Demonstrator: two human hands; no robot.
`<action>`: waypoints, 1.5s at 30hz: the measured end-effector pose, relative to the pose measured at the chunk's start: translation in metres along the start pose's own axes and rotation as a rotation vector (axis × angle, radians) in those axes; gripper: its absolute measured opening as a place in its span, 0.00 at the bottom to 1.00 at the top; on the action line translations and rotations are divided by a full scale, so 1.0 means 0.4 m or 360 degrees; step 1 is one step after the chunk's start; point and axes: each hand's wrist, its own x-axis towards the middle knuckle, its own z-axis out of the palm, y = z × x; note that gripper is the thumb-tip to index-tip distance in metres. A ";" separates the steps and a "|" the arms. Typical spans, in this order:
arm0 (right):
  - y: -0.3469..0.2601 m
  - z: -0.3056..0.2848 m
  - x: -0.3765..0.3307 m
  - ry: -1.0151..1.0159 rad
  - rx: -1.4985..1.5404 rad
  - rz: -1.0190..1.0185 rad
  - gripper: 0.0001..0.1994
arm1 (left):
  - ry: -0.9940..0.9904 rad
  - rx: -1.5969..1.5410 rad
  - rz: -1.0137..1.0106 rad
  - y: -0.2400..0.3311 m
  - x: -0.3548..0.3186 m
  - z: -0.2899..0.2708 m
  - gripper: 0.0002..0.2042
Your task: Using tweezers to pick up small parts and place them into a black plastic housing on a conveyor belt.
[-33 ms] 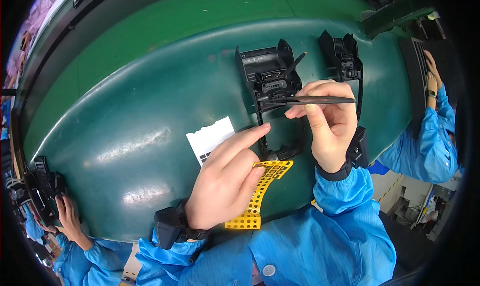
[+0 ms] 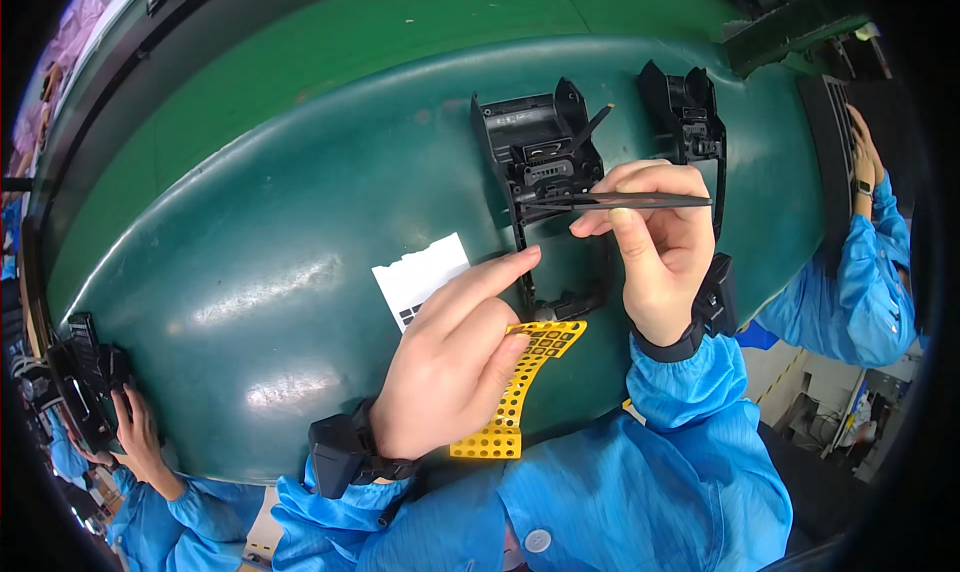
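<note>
Between the thumb and fingers of my right hand (image 2: 665, 257) is a pair of black tweezers (image 2: 640, 201), its thin tips pointing left over a black plastic housing (image 2: 535, 132). My left hand (image 2: 450, 372) pinches a yellow sheet (image 2: 515, 402) dotted with dark round and square spots, its index finger stretched toward the housing's near side. The housing lies on the green table with its inner side up, showing ribs and slots. My right hand hides part of its right edge. Under my left fingers, partly covered, is a torn white paper (image 2: 420, 272).
A second black housing (image 2: 690, 122) lies to the right of the first. Co-workers in blue sleeves sit at both ends, one hand (image 2: 140, 432) at a black device (image 2: 90, 372) on the left, others at a dark slatted part (image 2: 835, 142) on the right. A dark green bar (image 2: 800, 37) crosses the far right.
</note>
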 end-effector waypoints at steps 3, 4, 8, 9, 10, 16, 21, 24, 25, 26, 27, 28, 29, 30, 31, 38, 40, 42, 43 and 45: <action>0.002 -0.006 0.001 -0.0033 -0.0016 -0.0031 0.09 | -0.0001 -0.0012 -0.0014 0.000 0.002 0.003 0.08; 0.003 -0.007 0.000 -0.0039 -0.0031 -0.0036 0.09 | -0.0001 -0.0012 -0.0017 0.000 0.002 0.003 0.08; 0.005 -0.018 0.003 -0.0080 -0.0071 -0.0071 0.09 | 0.0013 -0.0093 -0.0082 0.002 0.007 0.011 0.08; 0.005 -0.021 0.004 -0.0080 -0.0070 -0.0067 0.09 | 0.0015 -0.0115 -0.0096 0.003 0.010 0.013 0.08; 0.006 -0.024 0.004 -0.0070 -0.0064 -0.0071 0.09 | 0.0014 -0.0116 -0.0099 0.005 0.013 0.015 0.08; 0.007 -0.041 0.011 -0.0049 -0.0064 -0.0065 0.10 | 0.0025 -0.0216 -0.0248 0.006 0.019 0.028 0.07; -0.047 -0.033 -0.003 0.0019 0.0262 0.0078 0.11 | 0.0253 -0.0358 -0.0353 0.009 0.020 0.038 0.05; -0.079 -0.013 -0.016 -0.0166 0.0394 0.0166 0.11 | 0.0296 -0.0304 -0.0330 0.012 0.022 0.036 0.06; -0.077 -0.011 -0.015 -0.0214 0.0407 0.0173 0.10 | 0.0299 -0.0300 -0.0332 0.015 0.026 0.035 0.06; -0.075 -0.008 -0.017 -0.0214 0.0425 0.0208 0.10 | 0.0293 -0.0302 -0.0331 0.018 0.030 0.034 0.06; -0.073 -0.006 -0.020 -0.0223 0.0449 0.0240 0.10 | 0.0295 -0.0282 -0.0337 0.022 0.031 0.034 0.06; -0.071 -0.006 -0.020 -0.0226 0.0451 0.0239 0.10 | 0.0296 -0.0262 -0.0343 0.024 0.032 0.034 0.06; -0.070 -0.006 -0.020 -0.0233 0.0457 0.0229 0.10 | 0.0298 -0.0261 -0.0343 0.025 0.032 0.034 0.06; -0.069 -0.006 -0.020 -0.0240 0.0463 0.0220 0.10 | 0.0301 -0.0264 -0.0338 0.025 0.031 0.033 0.06; -0.069 -0.006 -0.020 -0.0243 0.0464 0.0222 0.10 | 0.0303 -0.0268 -0.0333 0.025 0.030 0.033 0.06; -0.063 -0.006 -0.019 -0.0236 0.0443 0.0251 0.09 | 0.0295 -0.0333 -0.0393 0.023 0.028 0.035 0.10; -0.063 -0.006 -0.019 -0.0231 0.0441 0.0238 0.09 | 0.0296 -0.0358 -0.0386 0.022 0.028 0.035 0.10; -0.062 -0.005 -0.018 -0.0252 0.0434 0.0203 0.09 | 0.0288 -0.0370 -0.0396 0.022 0.026 0.034 0.10; -0.064 -0.004 -0.018 -0.0253 0.0435 0.0203 0.09 | 0.0280 -0.0380 -0.0406 0.022 0.024 0.033 0.10; -0.070 -0.002 -0.018 -0.0202 0.0461 0.0252 0.10 | 0.0287 -0.0376 -0.0412 0.022 0.024 0.031 0.10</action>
